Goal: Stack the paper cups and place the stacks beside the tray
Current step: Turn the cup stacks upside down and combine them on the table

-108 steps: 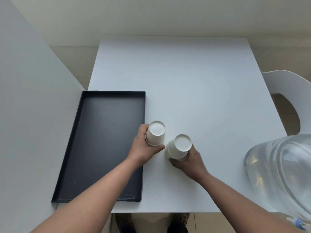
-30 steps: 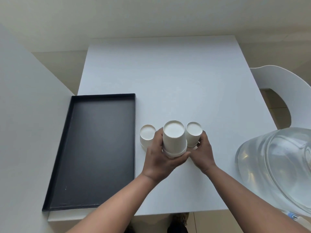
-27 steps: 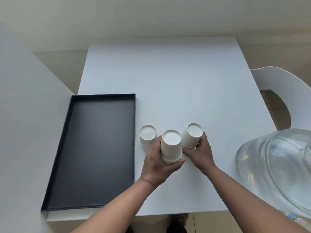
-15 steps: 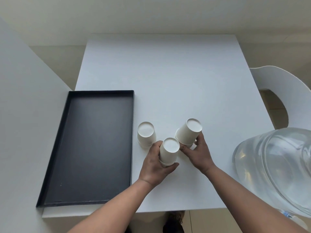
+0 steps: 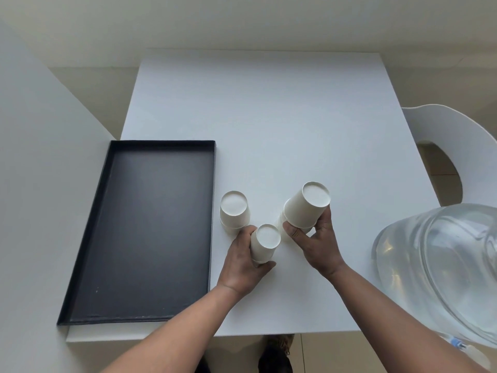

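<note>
seemingly mid-stacking, the left hand (image 5: 243, 265) grips one upturned paper cup (image 5: 265, 242) on the counter (image 5: 269, 130) while the right hand (image 5: 318, 246) holds a tilted cup stack (image 5: 306, 208) above it, another stack (image 5: 234, 211) resting just right of the black tray (image 5: 212, 184); next, lower one cup squarely over the other.

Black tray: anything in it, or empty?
Empty. The tray shows only its bare dark floor; all three cup stacks are outside it on the white table.

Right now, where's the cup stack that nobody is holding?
In the head view, the free cup stack stands upside down on the white table, just right of the black tray and beside the left hand.
</note>
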